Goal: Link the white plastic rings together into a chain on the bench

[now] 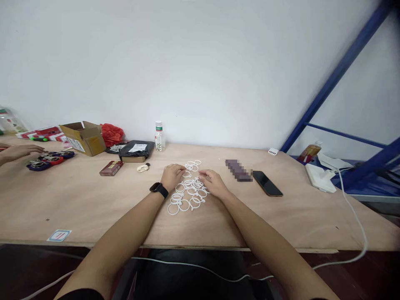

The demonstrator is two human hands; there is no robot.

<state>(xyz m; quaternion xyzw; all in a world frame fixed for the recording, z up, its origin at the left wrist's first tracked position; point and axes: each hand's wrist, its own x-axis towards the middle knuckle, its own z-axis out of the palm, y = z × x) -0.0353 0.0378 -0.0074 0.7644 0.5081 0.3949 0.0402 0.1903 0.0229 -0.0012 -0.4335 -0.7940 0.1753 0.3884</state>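
Several white plastic rings with small eyelets, like curtain rings [184, 204], lie in an overlapping pile on the table between my forearms. A smaller group of the same rings [194, 168] lies just beyond my fingertips. My left hand [173, 176], with a black watch on its wrist, is at the pile's left side, fingers loosely curved beside a single ring [186, 174]. On the other side, my right hand [213, 182] reaches in with thumb and forefinger apart, its thumb close to the upper rings. Neither hand visibly lifts a ring.
Left on the wooden table [125, 225] are a dark red box [111, 168], a cream coiled item [143, 168], a black package [137, 148], an open carton [86, 139] and another person's hand [23, 150]. A bottle [159, 137] stands behind. Rightward lies a phone [267, 183].
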